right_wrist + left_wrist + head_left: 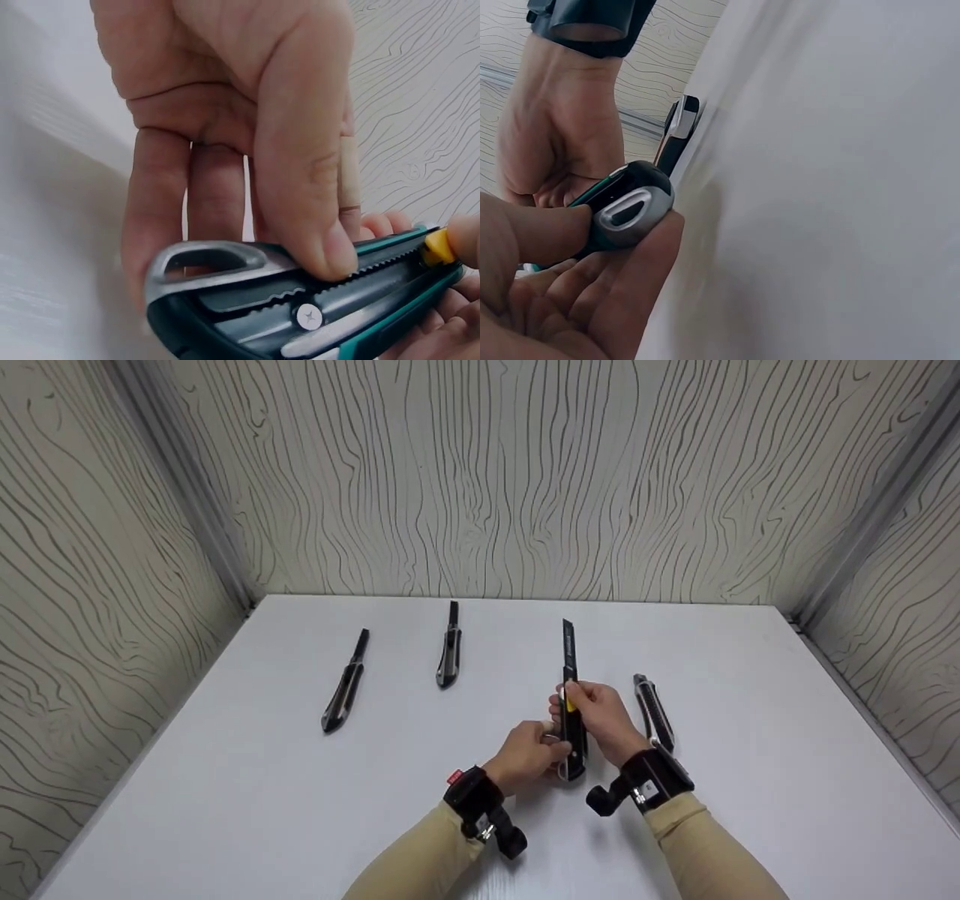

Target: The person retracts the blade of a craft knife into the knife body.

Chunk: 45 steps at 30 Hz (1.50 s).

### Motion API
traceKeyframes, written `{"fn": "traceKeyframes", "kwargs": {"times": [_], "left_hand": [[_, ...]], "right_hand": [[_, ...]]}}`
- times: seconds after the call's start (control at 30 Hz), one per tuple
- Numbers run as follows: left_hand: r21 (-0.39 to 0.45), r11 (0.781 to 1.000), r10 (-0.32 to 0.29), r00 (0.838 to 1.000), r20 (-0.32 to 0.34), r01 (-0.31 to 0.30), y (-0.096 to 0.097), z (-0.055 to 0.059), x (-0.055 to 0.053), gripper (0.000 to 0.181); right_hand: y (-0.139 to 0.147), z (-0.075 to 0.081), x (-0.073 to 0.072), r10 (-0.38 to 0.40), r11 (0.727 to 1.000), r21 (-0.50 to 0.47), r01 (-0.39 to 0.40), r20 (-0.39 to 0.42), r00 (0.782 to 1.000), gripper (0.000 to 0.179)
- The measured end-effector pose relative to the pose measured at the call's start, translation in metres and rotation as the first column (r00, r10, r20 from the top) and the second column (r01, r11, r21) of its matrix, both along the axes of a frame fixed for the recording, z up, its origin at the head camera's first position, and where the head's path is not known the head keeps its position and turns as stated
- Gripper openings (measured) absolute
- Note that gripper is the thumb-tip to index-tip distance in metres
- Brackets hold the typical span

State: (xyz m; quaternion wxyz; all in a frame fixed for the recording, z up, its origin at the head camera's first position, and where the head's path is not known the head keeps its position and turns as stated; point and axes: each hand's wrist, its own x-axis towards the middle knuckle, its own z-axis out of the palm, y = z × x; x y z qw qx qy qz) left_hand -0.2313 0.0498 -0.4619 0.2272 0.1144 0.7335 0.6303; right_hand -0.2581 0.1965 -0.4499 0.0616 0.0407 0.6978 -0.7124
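Note:
Both hands hold one utility knife (574, 739), its long dark blade (569, 645) extended toward the back wall. My right hand (604, 720) grips the upper handle, thumb at the yellow slider (437, 248). Lower down, my left hand (525, 754) pinches the handle near its butt end. The right wrist view shows the left thumb beside the screw (309, 316), and a light band around one left finger. In the left wrist view, the silver-looped butt of the knife (630, 214) sits between left thumb and fingers.
A second utility knife (654, 712) lies right of my right hand, no long blade showing. Two more knives, one at the far left (343, 690) and one at back centre (449, 652), lie with blades out. Wood-patterned walls (480, 480) enclose the white table (225, 787).

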Motion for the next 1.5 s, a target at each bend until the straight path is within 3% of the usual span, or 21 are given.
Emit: {"fn": "traceKeyframes", "kwargs": {"times": [0.17,0.43,0.67,0.93,1.13,1.5], "left_hand": [[-0.021,1.0,0.006,1.0,-0.021,-0.006,0.0,0.0,-0.001,0.021],[0.036,0.999,0.015,1.0,0.024,-0.016,0.0,0.0,0.0,0.024],[0.089,0.996,-0.007,1.0,0.021,0.005,-0.002,0.0,0.0,0.021],[0.062,0.998,0.012,1.0,0.009,-0.013,-0.001,0.001,0.001,0.02],[0.015,1.0,0.021,1.0,-0.006,-0.021,0.0,0.001,0.002,0.017],[0.04,0.999,0.002,1.0,-0.017,-0.002,0.001,0.001,0.006,0.021]], "right_hand": [[0.001,0.001,0.001,0.014,1.0,-0.01,-0.014,-0.001,1.0,0.04],[0.004,0.01,-0.001,-0.002,1.0,-0.012,0.001,-0.01,1.0,0.041],[0.004,0.014,-0.001,0.023,0.997,-0.078,-0.018,0.061,0.998,0.049],[0.002,0.01,0.001,0.026,1.0,-0.002,-0.026,0.022,0.999,0.053],[0.001,0.006,0.001,0.037,0.999,-0.004,-0.037,0.013,0.999,0.052],[0.002,0.002,0.002,0.025,1.0,0.003,-0.025,0.02,0.999,0.048]]}}
